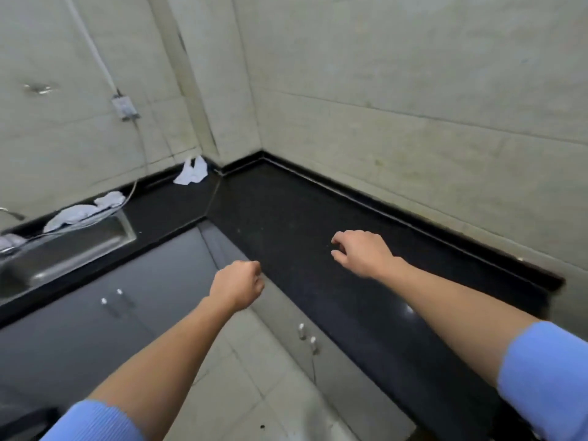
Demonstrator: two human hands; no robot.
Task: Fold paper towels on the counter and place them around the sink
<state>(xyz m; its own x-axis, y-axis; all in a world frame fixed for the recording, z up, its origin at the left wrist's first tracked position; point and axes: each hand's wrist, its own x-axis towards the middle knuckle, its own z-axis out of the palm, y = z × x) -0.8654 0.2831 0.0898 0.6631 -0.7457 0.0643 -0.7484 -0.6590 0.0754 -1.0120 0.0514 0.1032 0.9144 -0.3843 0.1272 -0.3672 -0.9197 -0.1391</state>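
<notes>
A black L-shaped counter [286, 224] runs along two tiled walls. The steel sink [66, 249] is set into its left arm. White paper towels [84, 211] lie along the sink's back rim, and another towel [12, 240] sits at the far left edge. A crumpled white towel [192, 171] rests near the corner by the wall. My left hand [237, 284] hovers over the counter's front edge with its fingers curled in and nothing in it. My right hand [359, 251] hangs above the bare counter, fingers bent and apart, holding nothing.
Grey cabinet doors [121, 300] with small handles stand under the counter. A wall socket [124, 108] with a cable hanging from it is above the sink. A tap [11, 214] shows at the left edge. The floor [254, 383] is light tile.
</notes>
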